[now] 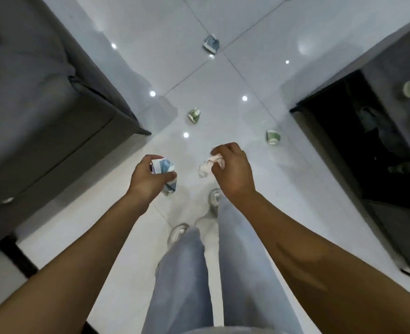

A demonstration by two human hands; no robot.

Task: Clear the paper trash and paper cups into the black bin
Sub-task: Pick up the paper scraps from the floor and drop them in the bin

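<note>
Now left hand (148, 175) grip curled round blue paper cup (166, 172); right hand (233, 169) pinches white paper wad (207, 166).

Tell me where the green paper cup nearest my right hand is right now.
In the head view, the green paper cup lies on its side on the white floor, just ahead and right of the right hand, near the dark table.

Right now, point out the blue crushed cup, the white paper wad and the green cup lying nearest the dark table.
blue crushed cup (166, 168): head view, crumpled side.
white paper wad (207, 166): head view, crumpled middle.
green cup (272, 136): head view, side wall.
</note>
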